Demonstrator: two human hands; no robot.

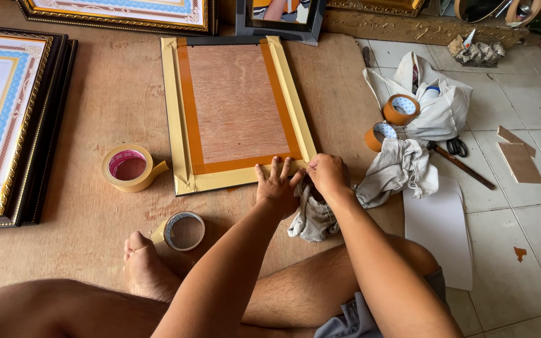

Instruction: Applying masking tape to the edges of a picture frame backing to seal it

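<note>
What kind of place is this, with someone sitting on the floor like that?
Probably a small picture-framing workshop: a frame lies face down with its back taped, tape rolls sit around it, and finished framed certificates are stacked beside.

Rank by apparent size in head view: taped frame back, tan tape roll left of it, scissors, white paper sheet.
1. taped frame back
2. white paper sheet
3. tan tape roll
4. scissors, though partly hidden by cloth, so unsure against the roll.

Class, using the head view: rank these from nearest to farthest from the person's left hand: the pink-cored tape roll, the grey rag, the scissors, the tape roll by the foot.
From the left hand:
1. Grey rag, just below-right.
2. Tape roll by the foot, lower left.
3. Pink-cored tape roll, far left.
4. Scissors, far right on the tiles.
</note>
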